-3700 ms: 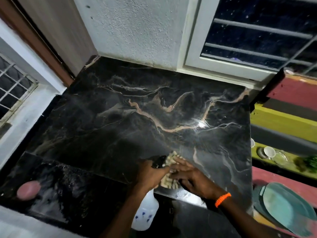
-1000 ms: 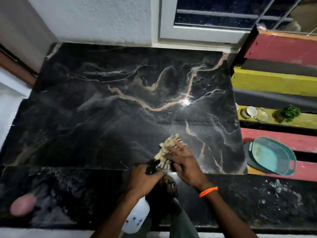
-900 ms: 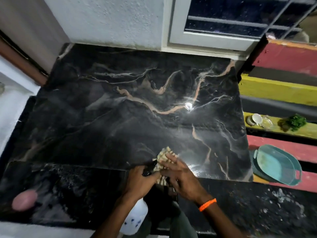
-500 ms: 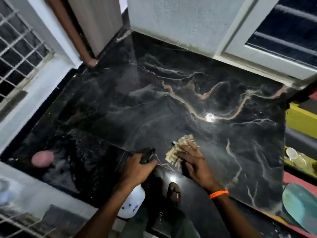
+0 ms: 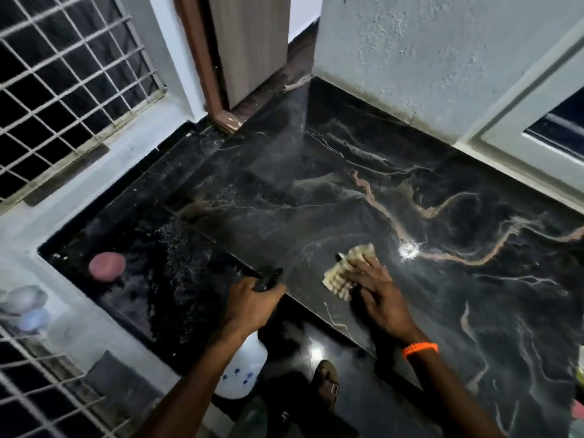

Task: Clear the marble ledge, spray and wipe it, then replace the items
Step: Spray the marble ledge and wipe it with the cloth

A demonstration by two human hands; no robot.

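Note:
The black marble ledge (image 5: 331, 197) with tan veins fills the middle of the view and looks bare and wet. My right hand (image 5: 377, 295) presses flat on a pale checked cloth (image 5: 343, 273) near the ledge's front edge. My left hand (image 5: 249, 303) grips the black trigger head of a white spray bottle (image 5: 243, 371), which hangs below the ledge's front edge, just left of the cloth. An orange band circles my right wrist.
A pink round object (image 5: 106, 266) lies on the lower dark granite step (image 5: 151, 279) at the left. White window grilles stand at left and lower left. A wooden door frame (image 5: 202, 58) and a rough white wall (image 5: 410, 52) border the back. A sandalled foot (image 5: 327, 384) shows below.
The view has swung left, so the coloured shelves and teal tray are out of sight. My right hand has slid the cloth away from the left hand, further onto the ledge.

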